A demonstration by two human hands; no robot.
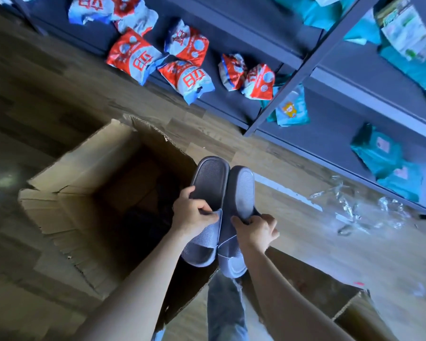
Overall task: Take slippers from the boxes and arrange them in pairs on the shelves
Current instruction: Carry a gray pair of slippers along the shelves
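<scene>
Fingers (203, 207) of the left hand (192, 216) curl round the strap of one grey slipper (208, 185). The right hand (257, 230) pinches the edge of the second slipper (242, 190), and both forearms reach forward. The pair is held side by side, touching, heels pointing away, above the open cardboard box (84, 168). Beyond, crumpled clear plastic (362, 210) lies on the floor before shelves (305, 62) carrying red packets (182, 77).

Wood-plank floor (47, 94) carrying an open cardboard box (67, 212), a second box (317, 284) at lower right, and crumpled clear plastic wrap (369, 207). Dark shelves (244, 28) stand on it, bearing red-and-white packets (133, 55) at left and teal packets (374, 153) at right.
</scene>
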